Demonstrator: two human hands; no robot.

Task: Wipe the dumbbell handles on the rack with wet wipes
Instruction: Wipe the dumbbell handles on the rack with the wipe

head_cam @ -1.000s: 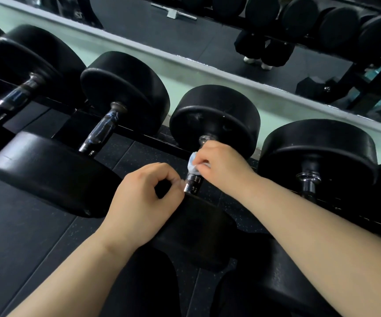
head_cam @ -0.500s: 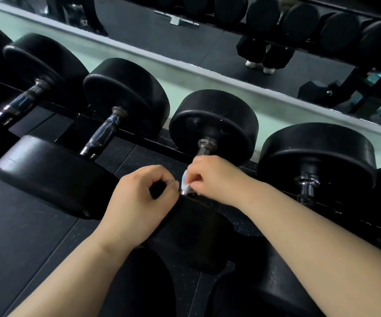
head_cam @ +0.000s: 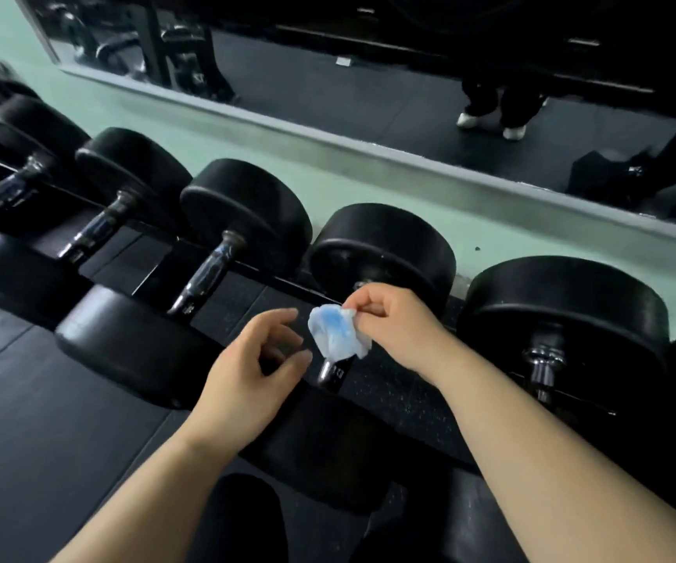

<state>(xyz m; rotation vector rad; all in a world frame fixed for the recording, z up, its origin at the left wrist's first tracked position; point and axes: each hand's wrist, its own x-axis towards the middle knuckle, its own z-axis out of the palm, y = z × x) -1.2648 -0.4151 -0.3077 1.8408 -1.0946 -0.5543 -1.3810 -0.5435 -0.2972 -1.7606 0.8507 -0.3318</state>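
Observation:
Black dumbbells lie side by side on the rack. My right hand pinches a crumpled white-blue wet wipe by its upper corner, and the wipe hangs in front of the middle dumbbell's handle. Only the lower end of that metal handle shows below the wipe. My left hand hovers just left of the wipe with loosely spread fingers, holding nothing. To the left, another dumbbell's handle is fully visible.
A dumbbell with a chrome handle sits to the right. More dumbbells line the rack to the left. Behind the rack, a mirror along the green wall reflects the floor and a person's legs and shoes.
My right hand has lifted the wipe off the handle, letting it unfold and hang. My left hand has left the near dumbbell head and spread its fingers. The view has shifted left.

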